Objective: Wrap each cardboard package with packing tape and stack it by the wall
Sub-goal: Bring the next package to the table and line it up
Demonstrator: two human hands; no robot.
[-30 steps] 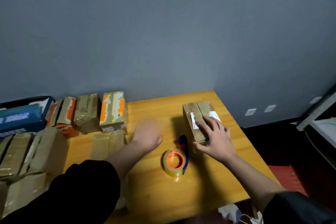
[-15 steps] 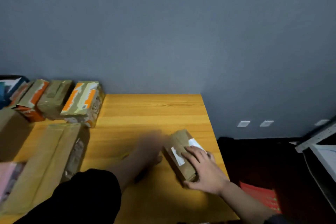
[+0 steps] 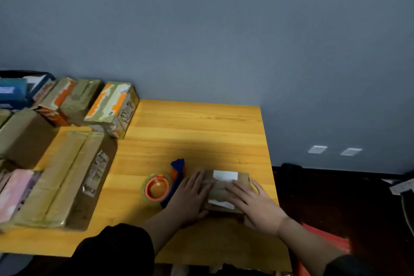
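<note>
Wooden table: orange-toned top, its far edge against a grey-blue wall. All places below are given relative to this table.

Small cardboard package: brown, with a white label on its top; lies flat near the table's front right corner, close to the right edge.

Left hand: laid against the left side of the small cardboard package, fingers straight and pointing toward the wall, fingertips over the package's top left edge. Not curled round it; a flat press.

Right hand: laid flat on the top right of the small cardboard package, fingers spread and extended across the top, palm over its near right corner. A flat press as well, with no visible pinch.

Tape dispenser: roll of clear packing tape on an orange hub with a blue handle; stands on the table just left of the left hand, touching neither package nor hand as far as can be seen.

Long flat carton: taped brown cardboard with a printed label on its side; on the table's left part.

Taped packages: a row with orange and white markings, at the table's far left by the wall.

Blue box: at the far left end of that row, partly out of view.

Pink package: at the table's left edge, beside the long flat carton.

Two white wall plates: low on the wall, right of the table.
</note>
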